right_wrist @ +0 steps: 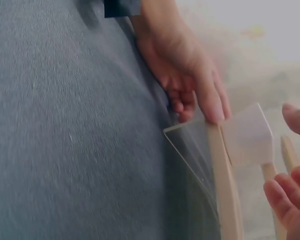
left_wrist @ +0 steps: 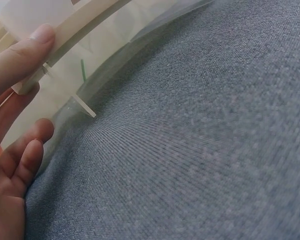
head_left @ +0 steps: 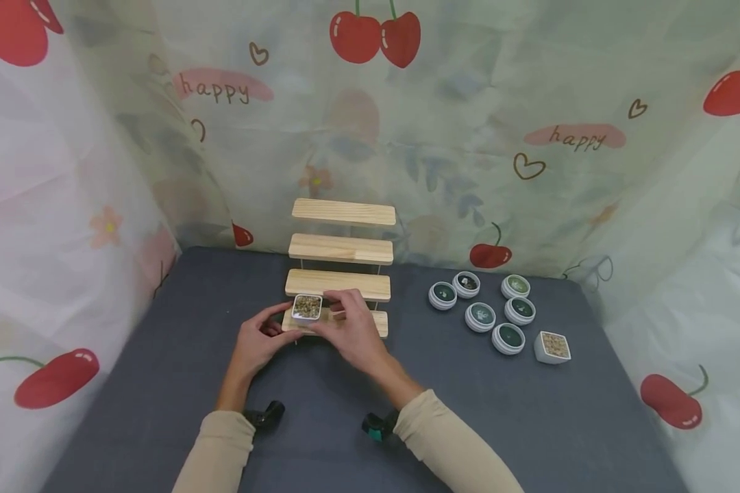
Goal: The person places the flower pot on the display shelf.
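Observation:
A white square pot [head_left: 307, 308] filled with brownish granules stands on the left end of the lowest board [head_left: 379, 323] of a stepped wooden display rack [head_left: 339, 282]. My left hand [head_left: 259, 344] grips that board's left end, its thumb [left_wrist: 42, 36] along the front edge beside the pot and a finger lower down behind it. On the pot's other side is my right hand [head_left: 356, 337]. In the right wrist view its loosely bent fingers [right_wrist: 290, 192] and thumb are spread apart, with a gap between them and the pot [right_wrist: 247, 137].
Several round white tubs with dark green tops [head_left: 480, 317] sit right of the rack. A second square pot [head_left: 552, 347] with pale granules stands nearest the right edge of the dark cloth-covered table [head_left: 345, 452]. Printed curtains [head_left: 456, 137] hang behind and at both sides.

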The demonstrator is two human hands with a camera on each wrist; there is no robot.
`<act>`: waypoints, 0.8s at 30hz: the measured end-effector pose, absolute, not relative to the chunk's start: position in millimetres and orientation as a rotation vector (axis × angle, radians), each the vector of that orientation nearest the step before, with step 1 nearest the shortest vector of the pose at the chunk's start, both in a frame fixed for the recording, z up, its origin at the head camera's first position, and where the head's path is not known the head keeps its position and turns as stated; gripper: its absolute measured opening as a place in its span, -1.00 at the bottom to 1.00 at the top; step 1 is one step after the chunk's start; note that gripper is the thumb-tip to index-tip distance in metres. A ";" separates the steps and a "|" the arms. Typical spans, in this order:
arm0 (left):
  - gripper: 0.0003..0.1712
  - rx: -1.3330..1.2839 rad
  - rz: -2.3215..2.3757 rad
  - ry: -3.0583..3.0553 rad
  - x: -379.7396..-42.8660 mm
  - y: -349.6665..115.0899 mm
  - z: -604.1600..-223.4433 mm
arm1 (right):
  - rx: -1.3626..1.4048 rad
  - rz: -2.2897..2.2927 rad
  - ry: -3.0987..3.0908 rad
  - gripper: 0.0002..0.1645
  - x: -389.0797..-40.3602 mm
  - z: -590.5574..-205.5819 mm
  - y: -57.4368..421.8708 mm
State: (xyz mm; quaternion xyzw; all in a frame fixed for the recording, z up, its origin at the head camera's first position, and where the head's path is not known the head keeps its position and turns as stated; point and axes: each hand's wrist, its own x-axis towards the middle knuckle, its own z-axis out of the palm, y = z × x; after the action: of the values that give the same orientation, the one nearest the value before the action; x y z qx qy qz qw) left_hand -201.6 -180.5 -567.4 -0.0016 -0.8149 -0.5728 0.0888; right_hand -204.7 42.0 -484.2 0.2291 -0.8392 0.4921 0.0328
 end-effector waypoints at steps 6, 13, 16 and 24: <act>-0.29 -0.002 -1.704 -2.427 -201.6 -181.8 -568.5 | 0.720 1.474 -2.551 -0.26 -205.6 -477.0 63.1; -0.28 -0.005 -1.723 -2.420 -200.0 -179.9 -566.8 | 0.642 1.441 -2.500 -0.28 -209.7 -475.1 97.8; -0.28 -0.006 -1.727 -2.415 -199.4 -179.9 -566.7 | 0.596 1.426 -2.485 -0.27 -212.5 -477.8 113.9; -0.28 0.004 -1.711 -2.416 -199.6 -181.9 -566.9 | 0.433 1.315 -2.525 -0.25 -227.6 -483.7 157.6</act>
State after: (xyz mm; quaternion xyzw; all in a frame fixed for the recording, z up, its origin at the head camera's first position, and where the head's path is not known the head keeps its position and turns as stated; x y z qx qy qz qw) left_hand -199.6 -181.9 -566.9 0.0013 -0.8128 -0.5755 0.0904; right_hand -227.6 157.6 -483.7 0.1492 -0.8693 0.4528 0.1306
